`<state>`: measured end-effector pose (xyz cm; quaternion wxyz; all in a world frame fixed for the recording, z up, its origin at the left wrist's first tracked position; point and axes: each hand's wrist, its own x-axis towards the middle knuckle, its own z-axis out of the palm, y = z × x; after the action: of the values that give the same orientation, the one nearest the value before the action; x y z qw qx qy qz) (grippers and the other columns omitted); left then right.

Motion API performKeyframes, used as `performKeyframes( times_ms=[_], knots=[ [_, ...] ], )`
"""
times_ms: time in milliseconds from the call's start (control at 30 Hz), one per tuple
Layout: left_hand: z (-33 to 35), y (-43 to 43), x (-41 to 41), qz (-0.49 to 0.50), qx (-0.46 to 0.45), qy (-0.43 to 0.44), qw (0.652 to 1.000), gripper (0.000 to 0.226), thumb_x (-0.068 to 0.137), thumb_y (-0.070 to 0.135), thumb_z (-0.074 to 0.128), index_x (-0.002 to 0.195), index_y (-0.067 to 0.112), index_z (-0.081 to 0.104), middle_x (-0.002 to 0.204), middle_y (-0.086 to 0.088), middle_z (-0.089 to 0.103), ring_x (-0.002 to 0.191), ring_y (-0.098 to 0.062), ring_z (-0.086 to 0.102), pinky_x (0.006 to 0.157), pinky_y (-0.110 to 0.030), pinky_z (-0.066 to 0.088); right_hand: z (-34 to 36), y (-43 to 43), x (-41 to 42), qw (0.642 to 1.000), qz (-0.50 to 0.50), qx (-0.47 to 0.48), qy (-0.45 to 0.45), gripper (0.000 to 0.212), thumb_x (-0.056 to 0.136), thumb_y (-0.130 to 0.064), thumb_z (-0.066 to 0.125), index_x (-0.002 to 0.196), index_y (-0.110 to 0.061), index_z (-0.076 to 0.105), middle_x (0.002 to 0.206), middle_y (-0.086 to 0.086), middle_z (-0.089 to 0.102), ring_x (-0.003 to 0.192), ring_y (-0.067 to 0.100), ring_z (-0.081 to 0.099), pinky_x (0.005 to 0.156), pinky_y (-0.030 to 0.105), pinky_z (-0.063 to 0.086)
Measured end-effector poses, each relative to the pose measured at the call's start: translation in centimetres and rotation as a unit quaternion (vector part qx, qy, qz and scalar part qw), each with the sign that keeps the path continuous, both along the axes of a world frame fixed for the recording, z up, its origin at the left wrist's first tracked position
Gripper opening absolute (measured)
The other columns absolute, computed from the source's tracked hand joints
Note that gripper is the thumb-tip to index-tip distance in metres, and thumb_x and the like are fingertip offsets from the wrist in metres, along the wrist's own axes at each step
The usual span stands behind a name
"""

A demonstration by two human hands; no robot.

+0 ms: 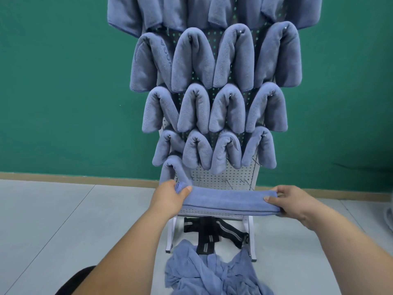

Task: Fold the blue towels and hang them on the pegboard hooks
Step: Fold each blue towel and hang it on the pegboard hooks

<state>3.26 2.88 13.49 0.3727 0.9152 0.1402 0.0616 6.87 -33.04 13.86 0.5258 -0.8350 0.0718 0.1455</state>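
Before pegboard, hands outstretched, pinching towel ends

**What the view does not show fully**

The top row of hung towels is cut by the upper picture edge. Hung towels cover most of the pegboard; only its lower part shows. The folded towel hides a band near the pegboard's bottom edge. It also hides the fingers of the left hand and the fingertips of the right hand. The bare hooks are too small to tell their shape. The towel pile on the floor is cut below.
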Motion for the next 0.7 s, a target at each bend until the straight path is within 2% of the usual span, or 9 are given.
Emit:
performKeyframes(
  times_ms=[100,200,267,367,467,533,633,700],
  knots=[
    [0.0,-0.8,-0.4,0.011,-0.089,0.033,0.995,0.036,0.097,0.048,0.066,0.084,0.016,0.054,0.082,-0.001,0.059,0.073,-0.02,0.054,0.063,-0.032,0.04,0.1,1.1,-0.4,0.999,-0.025,-0.018,-0.017,0.021,0.09,-0.023,0.081,0.103,-0.01,0.068,0.094,0.017,0.075,0.076,0.025,0.066,0.065,0.034,0.062],
    [0.4,-1.8,-0.5,0.016,-0.156,0.016,0.987,0.032,0.095,0.045,0.068,0.093,0.015,0.057,0.089,-0.002,0.061,0.077,-0.018,0.057,0.067,-0.032,0.044,0.6,3.0,-1.0,0.996,-0.028,-0.045,-0.077,0.012,0.091,-0.024,0.075,0.098,-0.017,0.068,0.087,0.007,0.07,0.076,0.022,0.059,0.064,0.034,0.051],
    [0.4,-2.5,-0.7,0.011,-0.175,-0.004,0.985,0.032,0.094,0.041,0.072,0.096,0.015,0.055,0.089,0.001,0.059,0.077,-0.016,0.056,0.067,-0.032,0.045,0.9,4.8,-1.4,0.99,-0.028,-0.064,-0.121,0.01,0.089,-0.026,0.074,0.095,-0.022,0.067,0.083,0.004,0.071,0.075,0.022,0.06,0.066,0.035,0.047],
    [0.2,-3.4,-0.9,0.002,-0.177,-0.008,0.984,0.034,0.092,0.035,0.077,0.115,0.021,0.055,0.106,0.005,0.06,0.09,-0.012,0.059,0.076,-0.031,0.05,1.2,7.8,-2.4,0.98,-0.025,-0.086,-0.177,0.014,0.088,-0.026,0.075,0.097,-0.025,0.064,0.078,-0.001,0.069,0.072,0.021,0.062,0.064,0.034,0.047],
    [0.1,-4.4,-1.1,-0.025,-0.247,0.01,0.969,0.042,0.086,0.023,0.079,0.121,0.028,0.058,0.115,-0.001,0.065,0.102,-0.021,0.067,0.089,-0.04,0.059,1.0,10.5,-3.4,0.981,-0.014,-0.047,-0.19,0.019,0.087,-0.02,0.075,0.098,-0.027,0.061,0.086,-0.002,0.071,0.074,0.02,0.067,0.066,0.034,0.054],
    [0.0,-5.3,-1.3,-0.031,-0.294,0.019,0.955,0.044,0.077,0.026,0.079,0.116,0.031,0.06,0.115,-0.003,0.07,0.103,-0.021,0.071,0.094,-0.043,0.059,0.3,11.8,-3.8,0.981,0.0,-0.025,-0.191,0.024,0.085,-0.02,0.078,0.099,-0.029,0.061,0.094,-0.006,0.072,0.082,0.014,0.069,0.076,0.034,0.056],
    [-0.3,-6.5,-1.6,-0.017,-0.342,0.011,0.94,0.033,0.087,0.022,0.077,0.112,0.031,0.058,0.112,-0.003,0.072,0.103,-0.02,0.072,0.096,-0.039,0.057,-0.7,13.4,-4.3,0.983,-0.01,0.049,-0.179,0.025,0.086,-0.022,0.082,0.102,-0.027,0.063,0.102,-0.008,0.071,0.095,0.012,0.068,0.085,0.031,0.053],
    [-0.6,-6.9,-1.9,-0.008,-0.33,-0.001,0.944,0.035,0.092,0.022,0.074,0.121,0.029,0.056,0.109,-0.001,0.07,0.101,-0.019,0.071,0.096,-0.041,0.057,-0.8,14.1,-4.4,0.979,-0.05,0.113,-0.165,0.018,0.092,-0.019,0.077,0.103,-0.021,0.063,0.096,-0.002,0.071,0.087,0.015,0.067,0.079,0.029,0.052]
  ],
)
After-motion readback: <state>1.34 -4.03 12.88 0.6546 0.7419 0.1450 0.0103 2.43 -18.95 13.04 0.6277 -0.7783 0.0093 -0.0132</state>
